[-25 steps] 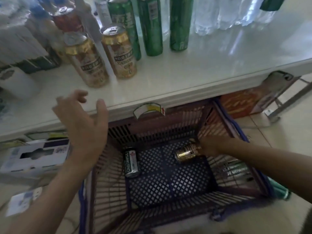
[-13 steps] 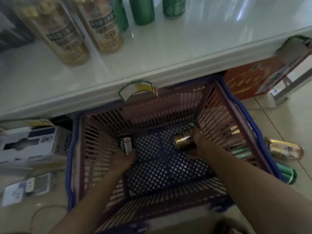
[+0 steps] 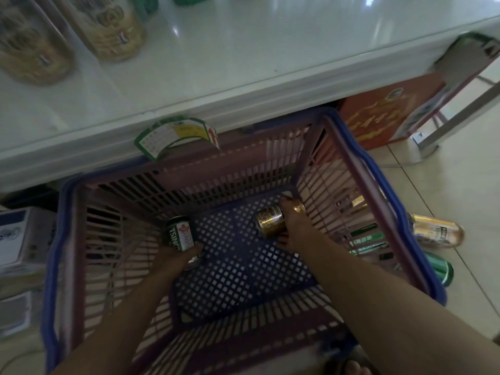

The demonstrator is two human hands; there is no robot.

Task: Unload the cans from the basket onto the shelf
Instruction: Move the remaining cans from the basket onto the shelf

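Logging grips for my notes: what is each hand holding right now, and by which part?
Left hand grips the green can by its lower end. Right hand wraps the gold can around its side.

A dark green aluminium can with a white label (image 3: pixel 180 235) lies tilted at the left of the blue perforated floor of the pink slatted plastic basket with a blue rim (image 3: pixel 359 169). A gold aluminium can (image 3: pixel 270 221) lies on its side near the basket's far right corner. Two tall gold cans (image 3: pixel 108 31) stand upright on the glossy white shelf (image 3: pixel 257 63) above.
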